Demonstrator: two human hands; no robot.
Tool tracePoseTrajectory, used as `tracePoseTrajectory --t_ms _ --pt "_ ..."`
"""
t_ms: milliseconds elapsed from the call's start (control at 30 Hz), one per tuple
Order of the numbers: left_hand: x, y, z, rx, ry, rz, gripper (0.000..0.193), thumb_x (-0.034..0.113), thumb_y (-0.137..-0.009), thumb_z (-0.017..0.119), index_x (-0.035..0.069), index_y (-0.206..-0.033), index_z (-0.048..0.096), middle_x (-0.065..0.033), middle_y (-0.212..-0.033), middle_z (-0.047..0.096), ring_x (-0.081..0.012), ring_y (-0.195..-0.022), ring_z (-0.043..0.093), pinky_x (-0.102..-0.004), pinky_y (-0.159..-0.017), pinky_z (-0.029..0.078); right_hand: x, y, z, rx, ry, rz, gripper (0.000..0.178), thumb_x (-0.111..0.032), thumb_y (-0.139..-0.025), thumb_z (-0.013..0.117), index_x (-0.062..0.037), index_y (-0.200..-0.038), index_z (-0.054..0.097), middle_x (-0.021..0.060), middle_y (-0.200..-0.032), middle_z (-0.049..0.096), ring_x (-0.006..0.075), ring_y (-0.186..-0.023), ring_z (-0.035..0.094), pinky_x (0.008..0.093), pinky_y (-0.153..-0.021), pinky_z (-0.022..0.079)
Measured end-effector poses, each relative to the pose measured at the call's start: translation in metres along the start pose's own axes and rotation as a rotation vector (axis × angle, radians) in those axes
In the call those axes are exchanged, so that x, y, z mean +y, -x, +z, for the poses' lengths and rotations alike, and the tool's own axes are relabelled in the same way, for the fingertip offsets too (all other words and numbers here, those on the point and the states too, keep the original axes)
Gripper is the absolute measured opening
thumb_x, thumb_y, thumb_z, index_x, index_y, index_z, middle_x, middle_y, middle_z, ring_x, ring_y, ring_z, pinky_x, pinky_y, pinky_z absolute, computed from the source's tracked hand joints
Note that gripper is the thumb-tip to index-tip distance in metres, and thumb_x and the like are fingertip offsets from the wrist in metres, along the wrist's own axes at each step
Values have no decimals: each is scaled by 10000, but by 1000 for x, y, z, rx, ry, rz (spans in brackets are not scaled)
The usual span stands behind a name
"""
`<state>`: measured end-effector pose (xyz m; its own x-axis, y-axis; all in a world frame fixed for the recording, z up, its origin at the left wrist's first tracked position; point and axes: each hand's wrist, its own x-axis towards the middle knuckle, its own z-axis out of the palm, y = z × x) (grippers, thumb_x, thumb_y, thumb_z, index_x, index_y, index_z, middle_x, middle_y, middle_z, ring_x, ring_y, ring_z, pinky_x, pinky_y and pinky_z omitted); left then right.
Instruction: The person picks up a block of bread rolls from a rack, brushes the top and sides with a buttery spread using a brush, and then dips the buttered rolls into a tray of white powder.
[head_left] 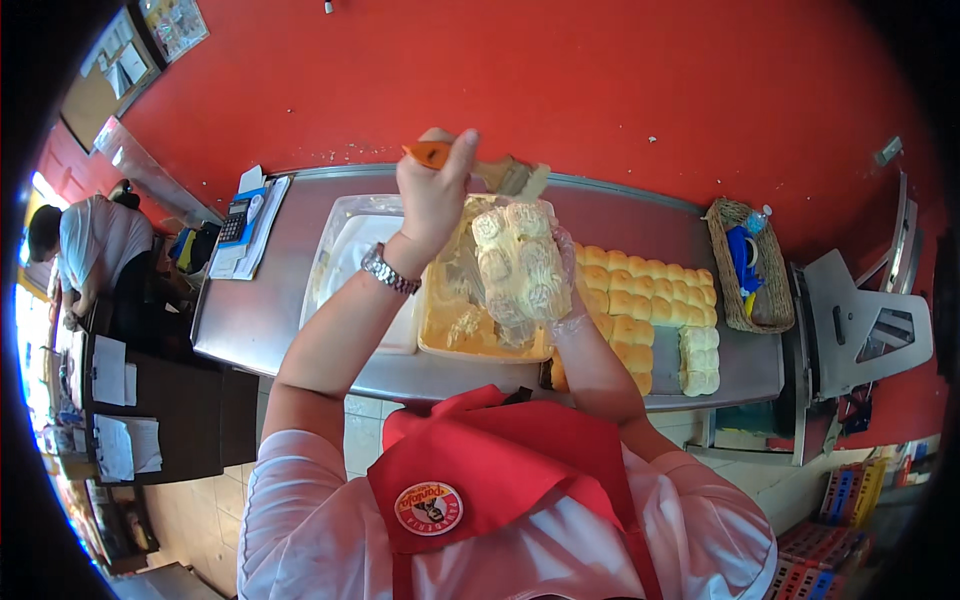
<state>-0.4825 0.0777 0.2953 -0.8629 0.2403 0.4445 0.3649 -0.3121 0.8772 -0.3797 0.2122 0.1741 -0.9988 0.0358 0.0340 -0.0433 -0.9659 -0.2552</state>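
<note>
My left hand (430, 200), with a metal watch at the wrist, is closed round the orange handle of a flat brush (512, 177). The brush's bristles point right, just above a block of joined bread rolls (520, 265) thickly smeared with pale cream. My right hand (567, 262), in a clear plastic glove, holds that block from its right side; most of its fingers are hidden. Both are over a plastic tub (478, 340) with yellowish cream on its floor and walls. To the right of my right hand, golden rolls (640, 285) stand in joined rows on the metal table.
Pale-coated rolls (699, 360) sit near the table's front edge. A white tray (345, 270) adjoins the tub. At the right end is a wicker basket (752, 275) beside a grey machine (870, 325); at the left, a calculator (235, 222) and papers. Another person (100, 245) bends over far left.
</note>
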Motion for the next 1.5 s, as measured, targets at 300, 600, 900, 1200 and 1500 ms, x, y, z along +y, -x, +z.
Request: tracePoseTrajectory --t_ms 300,600,900,1200,1500 --pt "4 53 9 -426 -785 801 178 212 -803 729 82 -758 616 -81 -709 540 -214 -614 549 -340 -507 451 -6 -1 -7 -94 -100 -72 543 -335 -912 397 -33 -1359 464 156 -1292 560 303 -1193 547 464 -1012 462" --pt "20 36 -7 -228 -314 96 228 141 -858 709 21 -719 574 -12 -607 571 -93 -572 545 -281 -516 457 0 5 17 -190 130 -95 600 -393 -899 438 -80 -1409 395 155 -1342 524 313 -1199 550 491 -960 503" --pt "14 22 -1 -31 -270 191 277 134 -852 725 -4 -681 558 -74 -650 566 -117 -564 529 -276 -516 422 -1 -2 13 -123 -9 -41 521 -346 -919 409 -65 -1354 463 139 -1289 556 310 -1137 589 484 -931 528" --pt "33 113 5 -753 -394 883 141 122 -790 696 121 -716 576 -52 -707 539 -223 -592 553 -326 -507 455 -9 -4 0 -142 86 -152 495 -319 -979 373 -39 -1385 416 145 -1312 542 286 -1194 546 478 -989 483" --pt "35 24 28 -243 -265 266 239 139 -869 707 -5 -722 586 -38 -613 581 -87 -584 561 -254 -537 455 -3 10 26 -191 -37 8 616 -476 -917 430 -54 -1365 443 177 -1252 572 351 -1010 638 494 -824 566"
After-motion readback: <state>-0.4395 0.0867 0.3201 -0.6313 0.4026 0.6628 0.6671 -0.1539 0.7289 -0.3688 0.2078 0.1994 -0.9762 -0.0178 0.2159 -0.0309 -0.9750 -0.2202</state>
